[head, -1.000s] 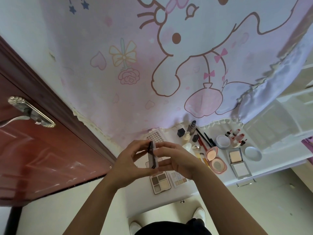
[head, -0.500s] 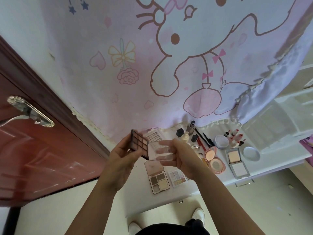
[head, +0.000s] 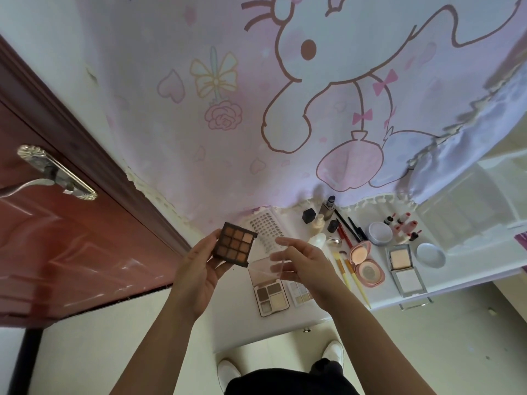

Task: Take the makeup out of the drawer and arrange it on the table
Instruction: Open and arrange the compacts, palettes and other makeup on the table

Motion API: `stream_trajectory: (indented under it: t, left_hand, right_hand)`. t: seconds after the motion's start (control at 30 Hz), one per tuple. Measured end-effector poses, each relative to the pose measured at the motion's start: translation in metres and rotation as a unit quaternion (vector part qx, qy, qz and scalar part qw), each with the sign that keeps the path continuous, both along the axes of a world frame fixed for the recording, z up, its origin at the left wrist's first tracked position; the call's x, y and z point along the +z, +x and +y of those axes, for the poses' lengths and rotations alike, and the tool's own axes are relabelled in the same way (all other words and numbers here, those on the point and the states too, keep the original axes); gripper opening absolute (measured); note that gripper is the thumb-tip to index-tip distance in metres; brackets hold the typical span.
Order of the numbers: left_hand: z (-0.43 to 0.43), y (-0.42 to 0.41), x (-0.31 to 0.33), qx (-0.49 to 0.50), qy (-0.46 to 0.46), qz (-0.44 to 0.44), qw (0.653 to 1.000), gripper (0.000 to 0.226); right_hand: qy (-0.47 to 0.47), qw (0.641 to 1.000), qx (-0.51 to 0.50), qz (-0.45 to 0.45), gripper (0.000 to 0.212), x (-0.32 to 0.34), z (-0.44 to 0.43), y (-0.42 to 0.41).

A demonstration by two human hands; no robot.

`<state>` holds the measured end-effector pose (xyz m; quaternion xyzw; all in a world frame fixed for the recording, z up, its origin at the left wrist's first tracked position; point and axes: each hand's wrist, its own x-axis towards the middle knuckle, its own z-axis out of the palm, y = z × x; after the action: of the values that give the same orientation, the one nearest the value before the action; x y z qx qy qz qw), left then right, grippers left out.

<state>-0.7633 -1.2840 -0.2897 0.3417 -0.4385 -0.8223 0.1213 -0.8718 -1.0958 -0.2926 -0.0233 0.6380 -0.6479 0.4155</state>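
My left hand (head: pixel 199 269) holds a dark brown nine-pan eyeshadow palette (head: pixel 235 244) above the white table (head: pixel 239 332), its pans facing me. My right hand (head: pixel 302 266) holds the palette's clear lid (head: pixel 271 266) by its right side, swung open toward the table. Below my hands an open pink-lidded eyeshadow palette (head: pixel 271 292) lies on the table, with a small pale palette (head: pixel 299 292) beside it. Further right lie a round pink compact (head: pixel 365 263) and a square silver powder compact (head: pixel 405 269), both open.
A sheet of false nails or lashes (head: pixel 265 226), bottles (head: pixel 319 220), pencils (head: pixel 348 226), yellow brushes (head: pixel 353 277), a round jar (head: pixel 379 233), small red bottles (head: pixel 405 226) and a round lid (head: pixel 430 255) crowd the table's back. A red-brown door (head: pixel 71 238) stands left. A pink curtain (head: pixel 256 109) hangs behind.
The palette was shut and edge-on between both hands. It has since opened: my left hand turned the pans toward me and my right hand drew the clear lid away.
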Motion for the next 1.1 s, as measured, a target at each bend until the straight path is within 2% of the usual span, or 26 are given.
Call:
stream_trajectory:
  t: [0.1, 0.23, 0.3, 0.43, 0.5, 0.63, 0.77, 0.83, 0.93, 1.1]
  left_hand:
    - [-0.003, 0.009, -0.015, -0.012, -0.026, -0.061, 0.998, 0.032]
    - [-0.003, 0.026, -0.041, -0.067, -0.106, -0.137, 0.983, 0.023]
    - [-0.003, 0.037, -0.056, -0.078, -0.106, -0.159, 0.978, 0.021]
    - [0.002, 0.058, -0.085, -0.057, -0.042, -0.185, 0.980, 0.021]
    - [0.008, 0.066, -0.097, -0.038, -0.052, -0.190, 0.980, 0.022]
    - [0.014, 0.078, -0.124, 0.015, -0.046, -0.204, 0.978, 0.025]
    - [0.016, 0.086, -0.148, 0.039, -0.016, -0.233, 0.972, 0.029]
    - [0.018, 0.084, -0.155, 0.046, -0.021, -0.253, 0.966, 0.030]
    - [0.019, 0.076, -0.165, 0.038, -0.035, -0.278, 0.959, 0.027]
    - [0.013, 0.065, -0.187, -0.007, -0.102, -0.330, 0.938, 0.025]
  right_hand:
    - [0.053, 0.996, 0.045, 0.057, 0.029, -0.009, -0.003, -0.002]
    - [0.104, 0.976, 0.140, 0.128, 0.025, -0.021, -0.018, -0.014]
    - [0.110, 0.972, 0.147, 0.146, 0.025, -0.028, -0.032, -0.017]
    - [0.113, 0.982, 0.096, 0.119, 0.029, -0.048, -0.060, -0.010]
    - [0.129, 0.981, 0.090, 0.112, 0.030, -0.061, -0.068, -0.001]
    - [0.205, 0.965, 0.109, 0.125, 0.049, -0.083, -0.067, 0.019]
    - [0.272, 0.940, 0.186, 0.086, 0.033, -0.119, -0.052, 0.044]
    - [0.286, 0.926, 0.238, 0.065, 0.036, -0.137, -0.047, 0.058]
    - [0.277, 0.927, 0.248, 0.036, 0.036, -0.151, -0.045, 0.072]
    - [0.296, 0.917, 0.258, 0.073, 0.033, -0.162, -0.045, 0.081]
